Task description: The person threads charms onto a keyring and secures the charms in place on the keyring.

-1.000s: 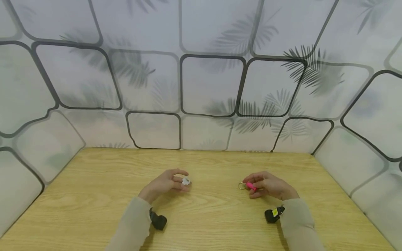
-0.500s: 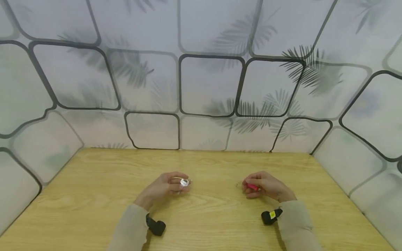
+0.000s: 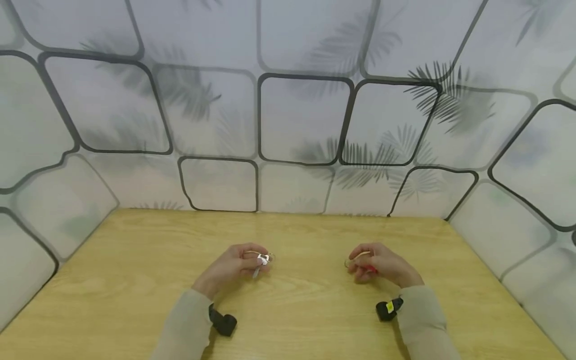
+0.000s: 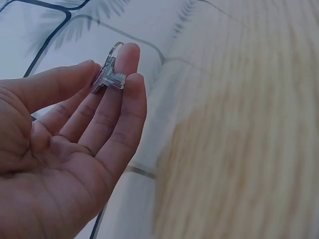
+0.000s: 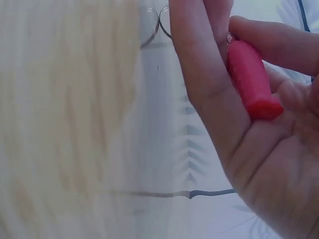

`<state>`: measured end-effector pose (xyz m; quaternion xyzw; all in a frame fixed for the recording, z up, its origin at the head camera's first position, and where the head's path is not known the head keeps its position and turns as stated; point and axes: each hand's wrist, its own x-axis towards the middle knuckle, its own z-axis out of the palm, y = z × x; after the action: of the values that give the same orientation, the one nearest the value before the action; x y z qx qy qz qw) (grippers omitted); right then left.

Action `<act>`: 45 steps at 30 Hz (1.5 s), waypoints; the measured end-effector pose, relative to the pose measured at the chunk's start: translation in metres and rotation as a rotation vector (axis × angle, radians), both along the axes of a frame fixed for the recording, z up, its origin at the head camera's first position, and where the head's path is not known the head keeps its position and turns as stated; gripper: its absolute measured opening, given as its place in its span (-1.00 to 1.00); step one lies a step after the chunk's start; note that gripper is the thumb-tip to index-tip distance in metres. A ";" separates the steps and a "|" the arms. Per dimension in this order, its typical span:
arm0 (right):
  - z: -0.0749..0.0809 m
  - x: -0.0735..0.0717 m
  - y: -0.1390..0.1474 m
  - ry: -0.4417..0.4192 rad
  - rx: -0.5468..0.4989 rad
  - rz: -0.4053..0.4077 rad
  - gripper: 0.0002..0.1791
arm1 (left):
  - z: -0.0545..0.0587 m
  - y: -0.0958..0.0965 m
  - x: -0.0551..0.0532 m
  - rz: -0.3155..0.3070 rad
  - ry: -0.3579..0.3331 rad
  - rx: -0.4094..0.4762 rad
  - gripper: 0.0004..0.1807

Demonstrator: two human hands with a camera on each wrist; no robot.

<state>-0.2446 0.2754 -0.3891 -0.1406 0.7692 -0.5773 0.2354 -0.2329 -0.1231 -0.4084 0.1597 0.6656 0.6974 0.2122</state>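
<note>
My left hand [image 3: 237,264] pinches a small bunch of silver keys [image 4: 108,79] between thumb and fingertips, above the wooden table. A thin metal key ring [image 4: 117,46] loops up beside the index fingertip. In the head view, one key [image 3: 256,273] hangs below the fingers. Across from it, my right hand [image 3: 386,263] holds a pinkish-red keychain fob [image 5: 249,77] between thumb and fingers. The fob lies partly hidden against the palm in the head view. A metal split ring [image 3: 347,263] sticks out past the right fingertips toward the left hand. The two hands are apart.
The wood-grain table [image 3: 297,320] stretches under both hands. Behind it and at both sides stands a pale curtain-like wall [image 3: 297,125] with dark outlines and leaf prints. A black wrist camera [image 3: 223,325] sits on the left wrist, another camera [image 3: 388,310] on the right.
The keys have turned in my left fingers, so one now hangs down. In my right hand the fob has shifted deeper toward the palm and shows less. Both hands keep nearly the same places.
</note>
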 end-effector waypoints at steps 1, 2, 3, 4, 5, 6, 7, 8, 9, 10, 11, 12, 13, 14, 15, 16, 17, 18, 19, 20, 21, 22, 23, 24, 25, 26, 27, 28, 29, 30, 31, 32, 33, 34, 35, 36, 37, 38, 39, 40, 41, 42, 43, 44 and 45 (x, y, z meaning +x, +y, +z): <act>-0.001 0.001 0.000 -0.001 0.009 0.000 -0.68 | -0.001 0.000 0.000 -0.003 0.002 0.001 -0.63; -0.001 0.002 0.000 -0.002 0.014 0.000 -0.65 | -0.002 0.000 0.001 -0.006 0.004 0.001 -0.63; -0.001 0.003 0.000 -0.004 0.020 -0.002 -0.62 | -0.002 0.000 0.001 -0.007 0.005 0.001 -0.63; -0.002 0.004 0.000 -0.005 0.026 -0.002 -0.60 | -0.003 0.000 0.001 -0.007 0.007 0.000 -0.63; -0.001 0.005 0.000 -0.006 0.031 -0.003 -0.58 | -0.004 0.000 0.001 -0.007 0.008 -0.003 -0.63; -0.001 0.006 0.000 -0.006 0.035 -0.002 -0.56 | -0.004 0.000 0.001 -0.006 0.011 -0.009 -0.63; -0.001 0.007 0.000 -0.007 0.039 -0.003 -0.55 | -0.004 0.000 0.001 -0.006 0.009 -0.010 -0.63; -0.001 0.007 -0.001 -0.009 0.041 -0.002 -0.55 | -0.004 0.001 0.001 -0.005 0.008 -0.015 -0.64; -0.001 0.008 -0.001 -0.011 0.042 -0.003 -0.55 | -0.005 0.001 0.001 -0.005 0.005 -0.018 -0.64; -0.002 0.008 -0.001 -0.014 0.043 -0.004 -0.55 | -0.005 0.001 0.001 -0.005 0.002 -0.019 -0.65; -0.002 0.009 -0.001 -0.015 0.040 -0.004 -0.55 | -0.005 0.001 0.001 -0.006 0.000 -0.021 -0.65; -0.002 0.009 -0.002 -0.017 0.036 -0.003 -0.56 | -0.005 0.001 0.001 -0.008 0.000 -0.024 -0.66; -0.003 0.008 -0.002 -0.020 0.028 -0.001 -0.57 | -0.006 0.001 0.001 -0.009 -0.001 -0.025 -0.66; -0.003 0.008 -0.001 -0.024 0.015 0.001 -0.58 | -0.006 0.001 0.001 -0.011 -0.001 -0.025 -0.66; -0.004 0.008 -0.001 -0.029 -0.003 0.005 -0.59 | -0.006 0.001 0.001 -0.014 0.000 -0.024 -0.66; -0.005 0.008 -0.001 -0.035 -0.026 0.012 -0.59 | -0.007 0.001 0.001 -0.016 -0.001 -0.023 -0.67; -0.006 0.007 -0.001 -0.044 -0.054 0.019 -0.60 | -0.007 0.001 0.002 -0.018 -0.002 -0.021 -0.67; -0.007 0.006 -0.001 -0.056 -0.085 0.026 -0.61 | -0.007 0.001 0.002 -0.019 -0.002 -0.020 -0.67; -0.009 0.005 -0.001 -0.066 -0.116 0.036 -0.63 | -0.007 0.001 0.002 -0.019 -0.005 -0.018 -0.67; -0.010 0.004 0.000 -0.079 -0.147 0.048 -0.64 | -0.007 0.002 0.002 -0.018 -0.008 -0.015 -0.67; -0.012 0.003 0.000 -0.092 -0.176 0.060 -0.65 | -0.007 0.002 0.003 -0.021 -0.004 -0.015 -0.67; -0.013 0.002 0.000 -0.106 -0.203 0.075 -0.65 | -0.007 0.002 0.003 -0.019 -0.005 -0.016 -0.67; -0.015 0.000 0.000 -0.120 -0.227 0.088 -0.66 | -0.006 0.002 0.003 -0.017 -0.003 -0.019 -0.67; -0.016 -0.001 0.000 -0.129 -0.247 0.102 -0.66 | -0.006 0.001 0.003 -0.015 0.001 -0.023 -0.67; -0.017 -0.002 -0.001 -0.136 -0.267 0.116 -0.67 | -0.005 0.001 0.002 -0.015 0.004 -0.025 -0.67; -0.017 -0.003 -0.001 -0.144 -0.287 0.129 -0.67 | -0.004 0.001 0.002 -0.015 0.009 -0.029 -0.67; -0.018 -0.003 -0.001 -0.148 -0.307 0.141 -0.67 | -0.004 0.001 0.002 -0.017 0.014 -0.031 -0.67; -0.018 -0.004 -0.001 -0.150 -0.327 0.151 -0.68 | -0.003 0.001 0.002 -0.013 0.014 -0.035 -0.67; -0.019 -0.004 -0.002 -0.152 -0.345 0.158 -0.68 | -0.003 0.001 0.002 -0.014 0.018 -0.037 -0.67; -0.019 -0.004 -0.002 -0.153 -0.363 0.163 -0.69 | -0.003 0.001 0.002 -0.015 0.019 -0.037 -0.68; -0.020 -0.005 -0.002 -0.157 -0.378 0.164 -0.69 | -0.003 0.001 0.002 -0.015 0.020 -0.040 -0.68; -0.021 -0.005 -0.003 -0.163 -0.392 0.165 -0.69 | -0.004 0.001 0.002 -0.016 0.020 -0.043 -0.68; -0.021 -0.005 -0.003 -0.167 -0.401 0.164 -0.68 | -0.004 0.001 0.002 -0.016 0.018 -0.045 -0.68; -0.022 -0.005 -0.003 -0.172 -0.407 0.161 -0.67 | -0.005 0.001 0.002 -0.016 0.016 -0.047 -0.69; -0.022 -0.005 -0.003 -0.176 -0.411 0.159 -0.67 | -0.005 0.001 0.002 -0.016 0.015 -0.047 -0.69; -0.022 -0.005 -0.003 -0.177 -0.412 0.155 -0.66 | -0.005 0.001 0.002 -0.016 0.012 -0.046 -0.69; -0.022 -0.005 -0.003 -0.175 -0.411 0.152 -0.65 | -0.005 0.001 0.002 -0.015 0.012 -0.045 -0.68; -0.021 -0.005 -0.004 -0.171 -0.409 0.149 -0.65 | -0.005 0.001 0.002 -0.015 0.010 -0.042 -0.68; -0.021 -0.005 -0.004 -0.165 -0.405 0.145 -0.66 | -0.004 0.001 0.002 -0.014 0.008 -0.038 -0.68; -0.020 -0.005 -0.005 -0.159 -0.399 0.140 -0.67 | -0.004 0.002 0.002 -0.013 0.008 -0.036 -0.68; -0.020 -0.006 -0.005 -0.149 -0.393 0.136 -0.68 | -0.003 0.002 0.002 -0.012 0.010 -0.036 -0.68; -0.019 -0.006 -0.005 -0.142 -0.386 0.130 -0.70 | -0.002 0.002 0.002 -0.012 0.011 -0.035 -0.68; -0.018 -0.006 -0.006 -0.136 -0.380 0.123 -0.71 | -0.002 0.002 0.002 -0.012 0.011 -0.034 -0.68; -0.018 -0.006 -0.006 -0.132 -0.373 0.114 -0.72 | -0.001 0.002 0.002 -0.012 0.011 -0.034 -0.68; -0.017 -0.007 -0.006 -0.128 -0.366 0.103 -0.73 | -0.001 0.003 0.001 -0.013 0.011 -0.035 -0.69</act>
<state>-0.2512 0.2693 -0.4062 -0.1834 0.6265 -0.7025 0.2835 -0.2316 -0.1205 -0.4096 0.1640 0.6779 0.6834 0.2159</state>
